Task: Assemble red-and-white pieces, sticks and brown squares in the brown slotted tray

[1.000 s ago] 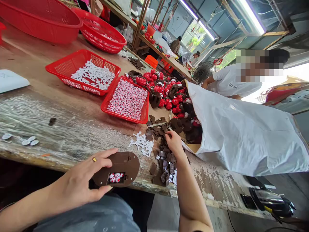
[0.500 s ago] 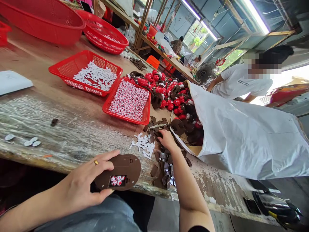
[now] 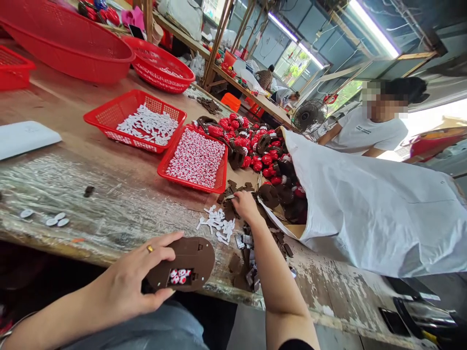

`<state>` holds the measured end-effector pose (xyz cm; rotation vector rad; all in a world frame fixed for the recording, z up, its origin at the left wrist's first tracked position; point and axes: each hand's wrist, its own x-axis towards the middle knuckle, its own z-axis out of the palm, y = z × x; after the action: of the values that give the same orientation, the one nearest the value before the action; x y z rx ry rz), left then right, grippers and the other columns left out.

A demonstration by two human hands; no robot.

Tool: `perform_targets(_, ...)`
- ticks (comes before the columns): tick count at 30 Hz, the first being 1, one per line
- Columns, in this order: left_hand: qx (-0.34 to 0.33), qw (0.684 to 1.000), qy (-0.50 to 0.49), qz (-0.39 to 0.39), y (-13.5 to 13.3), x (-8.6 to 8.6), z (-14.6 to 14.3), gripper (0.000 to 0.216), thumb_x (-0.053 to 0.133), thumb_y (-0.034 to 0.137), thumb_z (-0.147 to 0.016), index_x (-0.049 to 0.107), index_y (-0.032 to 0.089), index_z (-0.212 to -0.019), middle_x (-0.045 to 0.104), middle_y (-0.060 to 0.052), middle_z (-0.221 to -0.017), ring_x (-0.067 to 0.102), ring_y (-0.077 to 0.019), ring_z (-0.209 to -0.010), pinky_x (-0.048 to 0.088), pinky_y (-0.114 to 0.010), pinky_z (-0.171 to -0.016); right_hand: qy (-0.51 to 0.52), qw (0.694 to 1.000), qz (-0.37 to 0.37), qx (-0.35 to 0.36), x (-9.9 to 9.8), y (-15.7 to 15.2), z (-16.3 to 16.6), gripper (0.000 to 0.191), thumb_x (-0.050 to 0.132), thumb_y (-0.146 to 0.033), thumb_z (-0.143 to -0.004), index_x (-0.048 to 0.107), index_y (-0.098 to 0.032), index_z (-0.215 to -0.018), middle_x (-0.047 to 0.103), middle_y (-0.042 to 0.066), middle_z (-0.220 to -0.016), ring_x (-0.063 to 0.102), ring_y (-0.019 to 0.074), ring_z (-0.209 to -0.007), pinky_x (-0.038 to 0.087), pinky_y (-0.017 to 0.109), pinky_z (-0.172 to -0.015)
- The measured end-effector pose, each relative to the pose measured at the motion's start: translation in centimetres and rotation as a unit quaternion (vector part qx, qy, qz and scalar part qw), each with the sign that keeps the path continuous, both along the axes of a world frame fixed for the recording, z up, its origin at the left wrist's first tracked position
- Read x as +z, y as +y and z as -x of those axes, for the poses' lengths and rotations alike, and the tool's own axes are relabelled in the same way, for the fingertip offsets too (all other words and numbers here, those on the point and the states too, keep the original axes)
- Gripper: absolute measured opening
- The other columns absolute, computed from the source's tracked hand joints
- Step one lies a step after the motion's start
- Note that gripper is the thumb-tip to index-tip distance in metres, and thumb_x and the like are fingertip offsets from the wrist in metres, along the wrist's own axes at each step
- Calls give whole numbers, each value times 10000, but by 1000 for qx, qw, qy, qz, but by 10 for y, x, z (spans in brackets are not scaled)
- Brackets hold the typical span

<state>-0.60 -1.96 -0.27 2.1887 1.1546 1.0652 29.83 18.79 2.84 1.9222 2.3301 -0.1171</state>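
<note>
My left hand (image 3: 127,272) grips an oval dark-brown plastic base (image 3: 195,255) above the table's front edge, thumb below and fingers above. In its open rectangular compartment lie several small red-and-white balls (image 3: 178,276). My right hand (image 3: 246,206) reaches across to a pile of flat brown plastic pieces (image 3: 229,211). Its fingers are bent together at the pile, next to a pale thin strip (image 3: 230,197); what they pinch is hidden. Small white spoon-shaped pieces (image 3: 218,221) lie just left of that wrist, with dark shiny pieces (image 3: 251,277) nearer the front edge.
Red baskets hold small patterned balls (image 3: 197,158) and white pieces (image 3: 148,125). A white sack (image 3: 365,209) spills red-and-brown toy parts (image 3: 251,143) on the right. White discs (image 3: 51,221) lie at left. Another person (image 3: 379,121) is behind the sack.
My right hand has shifted slightly left and farther into the brown pieces, its fingers now at the pale strip. My left hand keeps hold of the brown base. The view has tilted a little.
</note>
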Motion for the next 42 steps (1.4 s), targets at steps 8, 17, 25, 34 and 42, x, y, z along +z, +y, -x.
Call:
perform_targets(8, 7, 1000, -22, -10, -1, -3, 1, 273, 607, 276, -873, 546, 285, -1139, 580, -59, -1501, 665, -248, -1261, 549, -352, -1061, 65, 998, -2, 27, -4, -19, 58, 152, 592, -211, -993, 723, -176, -1062, 686, 94, -1112, 655, 190, -991, 468, 252, -835)
perform_targets(17, 14, 999, -5, 30, 3, -6, 6, 271, 617, 366, -919, 527, 307, -1167, 567, 13, -1508, 709, -220, -1160, 571, -357, -1006, 23, 928, -105, -358, 26, -215, -113, 261, 527, -362, -982, 736, -214, -1032, 735, 94, -1060, 681, 237, -997, 495, 313, -868)
perform_targets(25, 30, 999, 36, 10, 3, 1, 2, 239, 576, 382, -942, 535, 315, -1168, 535, 60, -1537, 770, -185, -893, 612, -312, -829, -22, 861, -50, -506, 4, -266, -222, 203, 624, -277, -861, 779, -176, -943, 769, 180, -974, 729, 331, -973, 516, 369, -790)
perform_targets(34, 22, 999, 32, -16, 2, -4, 6, 309, 588, 414, -880, 548, 287, -1159, 585, -9, -1477, 780, -193, -819, 636, -274, -693, 119, 895, -89, -420, -21, -214, -201, 377, 689, -240, -751, 742, -153, -1114, 757, 127, -1005, 711, 299, -985, 508, 382, -910)
perform_targets(42, 9, 1000, 18, -24, 2, -3, 3, 342, 658, 326, -870, 531, 271, -1182, 593, -83, -1480, 725, -238, -1160, 587, -294, -945, 350, 864, -166, -321, -17, -204, -106, 388, 556, -484, -879, 630, -166, -1088, 718, 98, -943, 683, 208, -790, 557, 315, -718)
